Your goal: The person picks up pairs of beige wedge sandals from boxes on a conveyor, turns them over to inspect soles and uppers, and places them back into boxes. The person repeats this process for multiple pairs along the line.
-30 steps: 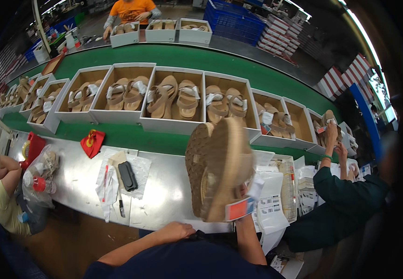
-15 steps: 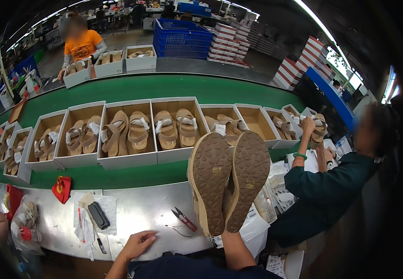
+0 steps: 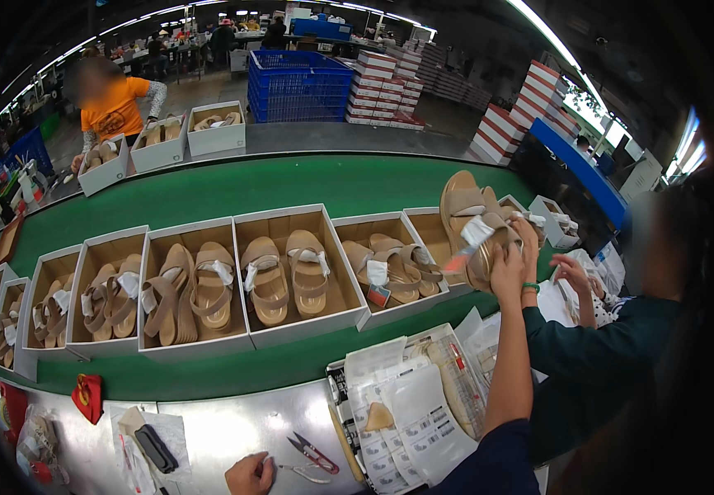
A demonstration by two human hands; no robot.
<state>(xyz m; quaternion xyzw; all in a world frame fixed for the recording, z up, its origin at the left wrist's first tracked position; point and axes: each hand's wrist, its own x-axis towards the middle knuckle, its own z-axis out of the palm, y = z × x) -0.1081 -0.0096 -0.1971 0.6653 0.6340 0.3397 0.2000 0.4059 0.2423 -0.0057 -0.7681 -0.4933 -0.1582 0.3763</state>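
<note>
My right hand [image 3: 507, 274] grips a pair of tan sandals [image 3: 462, 206] by the heel end, raised with the footbeds showing. White wrapping and a blurred reddish tag hang from their straps. Beyond them lies an open shoe box [image 3: 429, 233], its inside partly hidden by the sandals. Right behind my hand is a co-worker's hand [image 3: 528, 235] with a green bangle; whether it touches the sandals I cannot tell. My left hand [image 3: 250, 474] rests low over the metal table, fingers curled and nothing visible in them, beside red-handled thread snips [image 3: 316, 455] and a small metal tool [image 3: 306, 473].
Open boxes of sandals [image 3: 279, 276] line the green conveyor [image 3: 307, 177]. A tray of label sheets [image 3: 406, 412] stands before my right arm. A co-worker [image 3: 613, 346] sits close on the right; another person [image 3: 118, 103] is across the belt. A dark case [image 3: 155, 448] lies left.
The sandals have moved away from me to the right and turned from soles showing to footbeds showing. My right arm is stretched out farther. My view has shifted, uncovering the label tray.
</note>
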